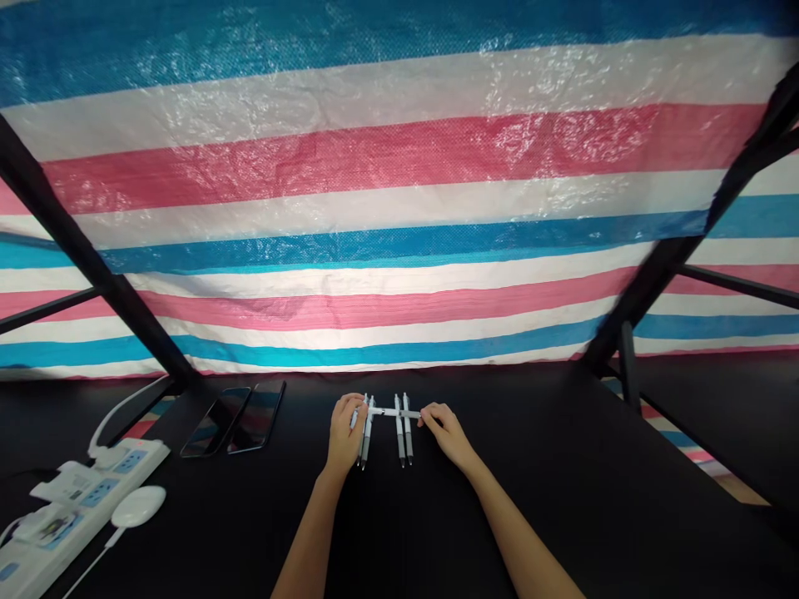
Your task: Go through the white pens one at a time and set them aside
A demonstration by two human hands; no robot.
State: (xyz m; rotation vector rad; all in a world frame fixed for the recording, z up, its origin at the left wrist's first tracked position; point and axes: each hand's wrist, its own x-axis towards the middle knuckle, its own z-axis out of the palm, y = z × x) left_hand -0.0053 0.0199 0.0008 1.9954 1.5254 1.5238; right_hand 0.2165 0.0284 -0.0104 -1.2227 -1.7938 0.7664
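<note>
Two white-and-grey pens (pixel 404 433) lie side by side, upright in the view, on the black table (pixel 462 532). Another pair of pens (pixel 367 434) lies to their left, partly hidden by my left hand (pixel 344 431). A further pen (pixel 390 412) runs crosswise over the upper parts of both pairs. My right hand (pixel 442 426) pinches the right end of this crosswise pen between thumb and fingertips. My left hand is curled at the left pair, near the crosswise pen's other end; what its fingers hold is too small to make out.
Two dark phones (pixel 257 418) lie at the left. A white power strip (pixel 93 499) with plugs and a round white charger (pixel 138 506) are at the lower left. Black frame bars (pixel 649 283) and a striped sheet (pixel 387 150) stand behind.
</note>
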